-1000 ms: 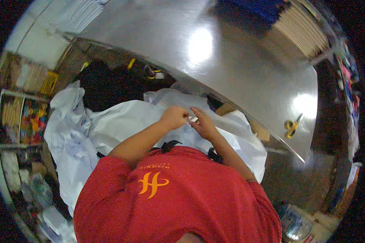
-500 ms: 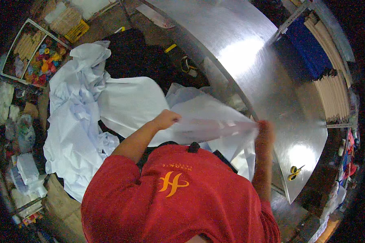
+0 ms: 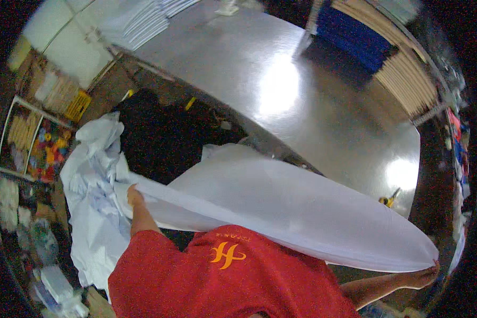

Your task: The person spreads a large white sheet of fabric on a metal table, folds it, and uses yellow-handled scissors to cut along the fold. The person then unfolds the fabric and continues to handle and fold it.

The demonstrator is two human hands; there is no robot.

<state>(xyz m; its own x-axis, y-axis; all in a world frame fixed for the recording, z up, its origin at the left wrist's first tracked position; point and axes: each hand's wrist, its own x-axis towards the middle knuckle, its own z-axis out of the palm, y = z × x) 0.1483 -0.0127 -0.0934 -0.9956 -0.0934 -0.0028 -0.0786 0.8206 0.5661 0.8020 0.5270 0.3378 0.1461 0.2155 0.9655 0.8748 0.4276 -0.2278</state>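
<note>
A wide length of white fabric (image 3: 281,201) stretches across in front of my body, pulled between both hands. On the left, my left hand (image 3: 136,195) is closed on its edge, close to a large crumpled heap of the same white cloth (image 3: 93,212). Far out to the right, my right hand (image 3: 428,275) grips the gathered end of the fabric, arm extended. Part of the stretched cloth overlaps the near edge of the metal table.
A shiny metal table (image 3: 334,122) bears yellow-handled scissors (image 3: 390,200) near its right end. Stacks of beige cloth (image 3: 408,85) and blue cloth (image 3: 350,40) lie along the far side. At left, a white-framed bin (image 3: 42,151) holds colourful spools beside a yellow crate (image 3: 78,106).
My right hand has swung far out to the right and my left hand has moved left, spreading the white fabric wide. The view has shifted, showing more of the table.
</note>
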